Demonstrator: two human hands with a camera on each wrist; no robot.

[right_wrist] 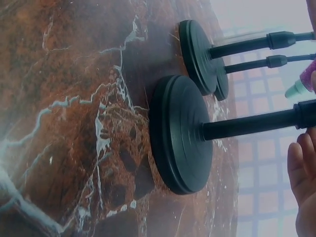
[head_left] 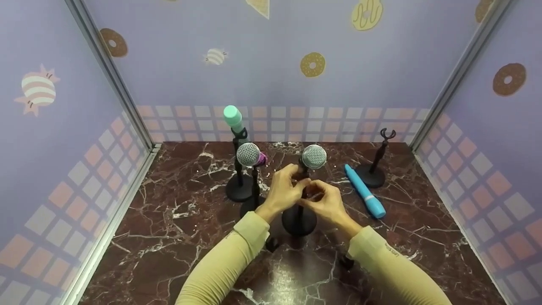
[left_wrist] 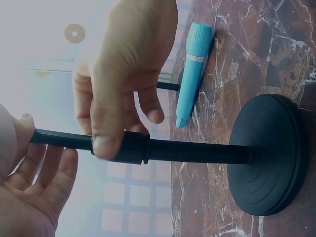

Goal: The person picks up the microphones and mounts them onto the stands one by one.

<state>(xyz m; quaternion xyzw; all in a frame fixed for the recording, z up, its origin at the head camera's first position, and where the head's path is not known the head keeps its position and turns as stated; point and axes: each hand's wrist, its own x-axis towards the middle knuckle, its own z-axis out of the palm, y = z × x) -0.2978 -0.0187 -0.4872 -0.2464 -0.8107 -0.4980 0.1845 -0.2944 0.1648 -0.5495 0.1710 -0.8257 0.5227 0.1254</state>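
On red-brown marble tabletop (head_left: 148, 254), steady microphone-stand rod (left_wrist: 64, 139), pinched in left hand (head_left: 281, 192); gently twist collar (left_wrist: 132, 149), pinched in right hand (head_left: 330, 205).

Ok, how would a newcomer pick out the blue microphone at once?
On the marbled tabletop, look to the right of the right hand, beside the empty black stand. The blue microphone is there, the only microphone lying flat.

You wear a pale yellow-green fabric left sleeve (head_left: 211, 271) with fine creases, and a matching right sleeve (head_left: 406, 273). Each ends in a broad, loose band: left cuff (head_left: 252, 231), right cuff (head_left: 366, 245). Small dark lettering (head_left: 392, 250) marks the right forearm; your fingers (left_wrist: 106, 118) are bare.
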